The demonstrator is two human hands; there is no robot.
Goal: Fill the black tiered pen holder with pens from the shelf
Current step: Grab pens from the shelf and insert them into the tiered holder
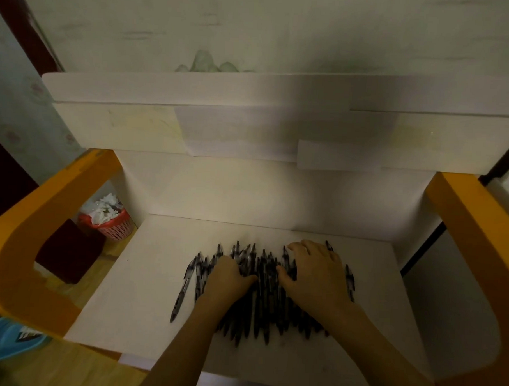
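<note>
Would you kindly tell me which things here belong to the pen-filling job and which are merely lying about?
Belonging to the job:
- heap of black click pens on the white shelf board
- left hand, curled on the pens
- right hand, spread over them

Lying about:
- red mesh plastic basket of crumpled white paper
- dark maroon box
- blue item, floor

Shelf [144, 275]: matt white board, smooth. Pens [267, 298]: glossy black and clear plastic. Side frames [26, 241]: matt orange finish. Basket [116, 224]: red plastic mesh. Floor [64, 368]: light wood grain.
</note>
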